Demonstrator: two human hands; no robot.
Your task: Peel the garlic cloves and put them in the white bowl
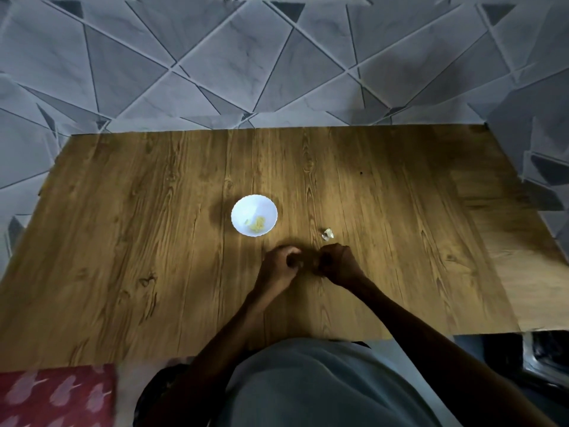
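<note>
- The left hand (281,261) sits at the near centre of the brown wood-grain table (154,241), fingers curled in tight. Whether a clove lies inside the curl cannot be told.
- The right hand (337,261) is curled likewise, just right of the left hand and turned toward it. Its contents are hidden.
- The small round white bowl (246,211) stands near the hands, on their far left, with pale yellow peeled garlic pieces (258,224) in its bottom.
- A small whitish garlic piece (328,234) lies on the table just beyond the right hand, right of the bowl. It is too small to tell clove from loose skin.
- Judgement: peeling appears to be in hand. Steady the clove in one hand, lift the skin at the root end with the other thumbnail, and strip it whole. Keep skin out of the bowl.
</note>
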